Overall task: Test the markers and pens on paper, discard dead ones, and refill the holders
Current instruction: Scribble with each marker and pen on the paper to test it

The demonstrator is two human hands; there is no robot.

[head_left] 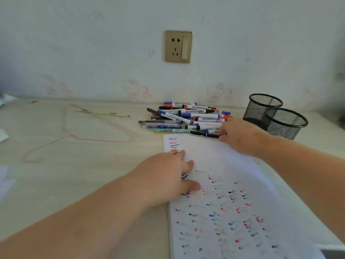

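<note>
Desk (93, 174): pen pile (186, 116) at rear edge, two mesh holders (276, 116) right of pile. Left hand (168, 174) flat, fingers spread, pressing paper (224, 212). Right hand (240, 135) pinching black pen (203, 134) at pile's near edge. Pens light, rigid, smooth; grip mid-barrel.

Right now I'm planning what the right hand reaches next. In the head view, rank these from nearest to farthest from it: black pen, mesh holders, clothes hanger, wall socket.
From the right hand:
1. Black pen, at its fingertips, by the paper's top edge.
2. Mesh holders, just behind to the right.
3. Clothes hanger, across the desk, left.
4. Wall socket, up on the wall.
</note>
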